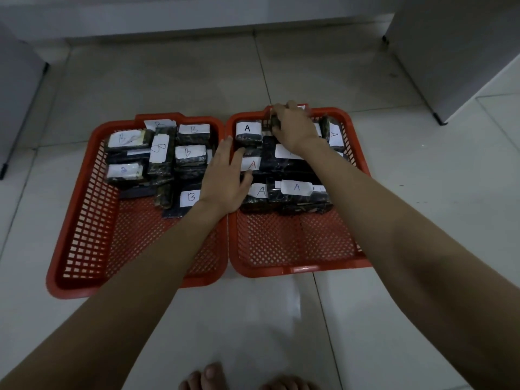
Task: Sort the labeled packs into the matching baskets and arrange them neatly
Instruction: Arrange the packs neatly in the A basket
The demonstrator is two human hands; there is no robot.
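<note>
Two red mesh baskets sit side by side on the tiled floor. The left basket [84, 237] holds several dark packs with white B labels [194, 153], piled unevenly in its far half. The right basket [295, 243] holds several dark packs with A labels [247, 130] in its far half. My left hand [225, 178] lies flat with straight fingers across the two inner rims, fingertips on an A pack. At the right basket's far edge, my right hand [292, 125] grips a dark pack [275, 123]; its label is hidden.
The near halves of both baskets show bare mesh. A grey cabinet [461, 52] stands at the back right and another grey unit [17, 88] at the left. A wall runs along the back. My bare toes [213, 375] show at the bottom edge.
</note>
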